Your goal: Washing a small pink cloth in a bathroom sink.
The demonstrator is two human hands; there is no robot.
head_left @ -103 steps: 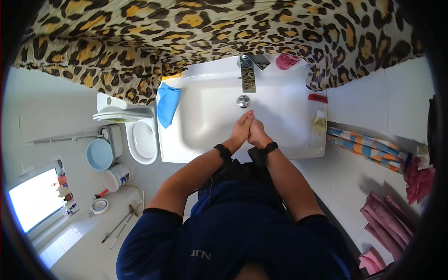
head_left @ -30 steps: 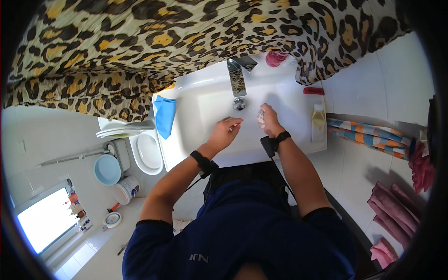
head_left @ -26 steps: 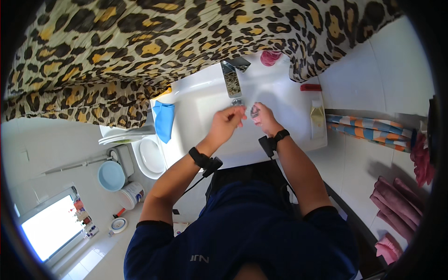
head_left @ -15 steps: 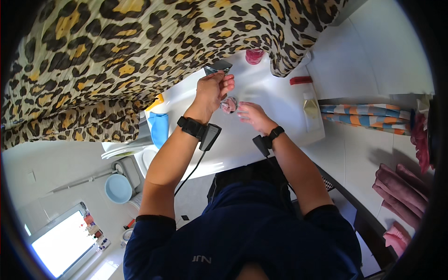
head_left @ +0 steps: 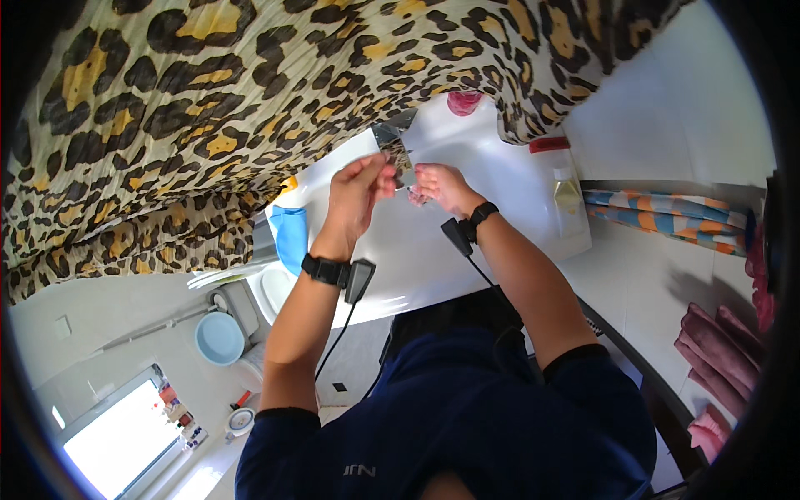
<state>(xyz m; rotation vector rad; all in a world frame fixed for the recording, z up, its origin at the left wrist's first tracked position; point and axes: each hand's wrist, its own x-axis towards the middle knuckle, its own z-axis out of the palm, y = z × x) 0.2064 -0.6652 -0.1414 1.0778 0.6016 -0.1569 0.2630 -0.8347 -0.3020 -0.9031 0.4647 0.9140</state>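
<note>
The white sink (head_left: 512, 229) has a chrome faucet (head_left: 392, 137) at its back and a drain fitting (head_left: 418, 196), partly visible beneath the hands. My left hand (head_left: 356, 187) is beside the faucet's spout, its fingers curled loosely but apart, with nothing visible in them. My right hand (head_left: 446, 185) is right of the spout, over the drain, fingers slightly bent and nothing visible in them. A blue cloth (head_left: 290, 237) lies on the left rim; a red item (head_left: 548, 144) and a translucent bottle (head_left: 567, 208) are on the right.
A leopard-print curtain (head_left: 208, 125) hangs over the sink's back edge. A light-blue basin (head_left: 220, 333) is at lower left. Checked fabric (head_left: 662, 218) and maroon cloths (head_left: 712, 350) line the right wall. A pink object (head_left: 463, 102) sits at the back rim.
My clasped hands have separated. My left hand rose to the faucet, then came slightly down and left over the last half second; my right hand moved up toward the spout.
</note>
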